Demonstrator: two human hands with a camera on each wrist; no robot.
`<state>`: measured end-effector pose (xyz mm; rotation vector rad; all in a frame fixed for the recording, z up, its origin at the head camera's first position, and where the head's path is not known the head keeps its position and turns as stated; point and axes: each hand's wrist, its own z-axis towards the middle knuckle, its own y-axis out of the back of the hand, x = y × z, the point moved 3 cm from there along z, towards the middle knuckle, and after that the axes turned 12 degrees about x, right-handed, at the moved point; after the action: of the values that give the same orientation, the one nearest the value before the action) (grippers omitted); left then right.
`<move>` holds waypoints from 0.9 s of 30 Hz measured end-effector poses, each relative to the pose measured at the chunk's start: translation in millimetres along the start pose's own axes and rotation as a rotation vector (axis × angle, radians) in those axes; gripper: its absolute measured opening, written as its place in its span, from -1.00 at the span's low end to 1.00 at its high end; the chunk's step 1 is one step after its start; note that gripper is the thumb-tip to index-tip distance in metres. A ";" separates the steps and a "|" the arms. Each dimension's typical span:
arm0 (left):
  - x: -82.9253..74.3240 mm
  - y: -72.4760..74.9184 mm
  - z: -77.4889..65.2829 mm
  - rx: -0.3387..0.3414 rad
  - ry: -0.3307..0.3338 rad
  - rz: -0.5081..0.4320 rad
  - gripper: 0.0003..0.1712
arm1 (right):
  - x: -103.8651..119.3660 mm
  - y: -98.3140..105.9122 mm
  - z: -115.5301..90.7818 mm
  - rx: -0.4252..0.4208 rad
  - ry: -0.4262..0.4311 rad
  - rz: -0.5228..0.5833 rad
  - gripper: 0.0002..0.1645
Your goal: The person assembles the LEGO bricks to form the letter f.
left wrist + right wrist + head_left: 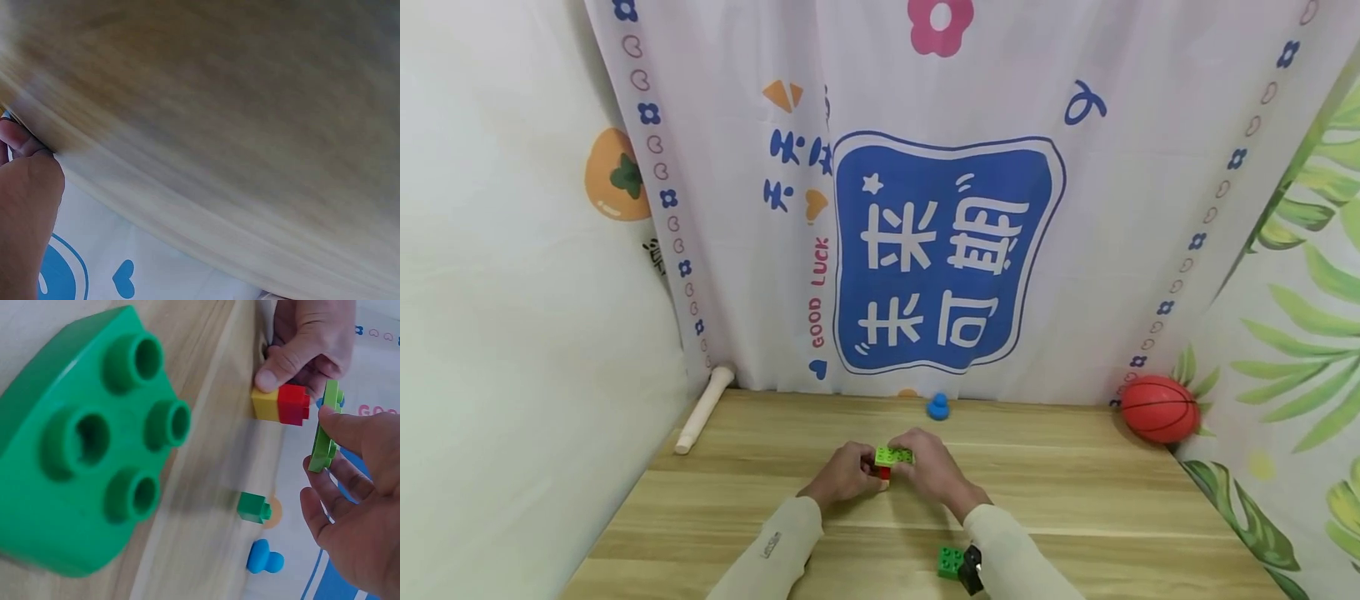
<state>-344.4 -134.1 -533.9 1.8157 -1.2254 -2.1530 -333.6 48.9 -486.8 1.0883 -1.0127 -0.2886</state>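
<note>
My left hand [847,475] grips a small stack with a yellow block [265,405] below and a red block [292,404] on top. In the right wrist view the left thumb presses the yellow block's side. My right hand [927,467] pinches a flat lime-green building brick [328,428] between thumb and fingers, right by the red block's studs. From the head view the lime brick overlaps the top of the stack. Only part of the left hand [28,206] shows at the left edge of the left wrist view; its blocks are hidden there.
A green studded brick [951,562] lies near my right forearm. A smaller green block [253,507] and a blue knobbed toy [938,407] stand farther back. A red ball [1160,408] sits at the back right corner, a pale stick [705,410] at the back left. Printed cloth hangs behind the table.
</note>
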 end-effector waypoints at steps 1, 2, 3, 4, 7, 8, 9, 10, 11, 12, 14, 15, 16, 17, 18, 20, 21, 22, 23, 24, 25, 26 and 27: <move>-0.8 -0.3 -0.5 -0.001 -0.005 0.002 -0.77 | -0.7 -1.7 0.9 0.012 -0.010 -0.005 -0.65; -1.4 -0.4 -1.3 -0.001 -0.008 0.005 -0.77 | -1.3 -3.5 1.8 0.024 -0.021 -0.006 -0.65; -2.0 -0.4 -2.1 -0.002 -0.011 0.007 -0.77 | -1.8 -5.2 2.6 0.034 -0.025 -0.010 -0.65; -2.4 -0.3 -2.9 -0.003 -0.012 0.008 -0.77 | -2.1 -6.7 3.3 0.043 -0.031 -0.016 -0.65; -2.9 0.0 -4.3 -0.006 -0.012 0.014 -0.77 | -1.9 -9.4 5.5 0.053 -0.030 -0.038 -0.66; -2.9 0.2 -4.4 -0.007 -0.011 0.017 -0.77 | -1.3 -9.4 6.1 0.051 -0.027 -0.042 -0.66; -2.8 0.1 -4.4 -0.007 -0.011 0.017 -0.77 | -0.5 -9.0 6.4 0.048 -0.025 -0.047 -0.66; -2.6 0.0 -4.2 -0.006 -0.009 0.014 -0.77 | 0.1 -8.6 6.7 0.044 -0.023 -0.049 -0.66; -2.1 -0.3 -4.0 -0.004 -0.006 0.016 -0.77 | 0.6 -8.3 6.9 0.041 -0.018 -0.048 -0.66; -1.8 -0.7 -3.8 -0.003 -0.002 0.017 -0.76 | 1.3 -8.1 6.9 0.039 -0.014 -0.046 -0.66; -1.2 -1.4 -3.6 -0.005 -0.001 0.029 -0.76 | 2.1 -8.8 6.9 0.040 -0.014 -0.042 -0.65; -1.0 -1.9 -3.6 -0.006 -0.001 0.034 -0.75 | 2.2 -9.4 7.1 0.042 -0.015 -0.042 -0.65; -1.1 -2.2 -3.5 -0.007 0.001 0.038 -0.75 | 2.1 -10.0 7.3 0.045 -0.015 -0.041 -0.65; -1.3 -2.6 -3.5 -0.009 0.002 0.045 -0.75 | 1.9 -10.8 7.5 0.047 -0.018 -0.040 -0.65; -1.7 -2.8 -3.4 -0.012 0.000 0.048 -0.75 | 1.8 -11.1 7.9 0.048 -0.018 -0.043 -0.65; -2.4 -3.0 -3.0 -0.014 -0.005 0.047 -0.75 | 0.6 -10.8 8.6 0.047 -0.023 -0.045 -0.66; -2.6 -3.0 -2.8 -0.013 -0.002 0.039 -0.76 | 0.1 -10.0 8.8 0.044 -0.024 -0.045 -0.66; -2.7 -2.9 -2.5 -0.012 -0.001 0.032 -0.76 | -0.6 -9.2 8.9 0.040 -0.025 -0.042 -0.66; -2.7 -2.8 -2.4 -0.011 0.000 0.026 -0.76 | -1.4 -8.2 8.9 0.037 -0.026 -0.042 -0.66; -2.6 -2.5 -2.2 -0.010 -0.001 0.021 -0.76 | -2.0 -7.2 8.7 0.035 -0.028 -0.042 -0.66; -2.7 -2.0 -2.2 -0.010 0.000 0.015 -0.76 | -2.7 -6.6 8.5 0.035 -0.031 -0.041 -0.66; -2.7 -1.6 -2.2 -0.011 0.001 0.013 -0.77 | -3.1 -5.7 8.2 0.035 -0.030 -0.041 -0.66; -2.7 -1.1 -2.3 -0.012 0.001 0.011 -0.77 | -3.5 -4.9 8.2 0.038 -0.030 -0.044 -0.66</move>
<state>-341.2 -133.1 -532.3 1.8008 -1.2160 -2.1488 -340.8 43.9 -492.1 1.1443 -1.0252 -0.3233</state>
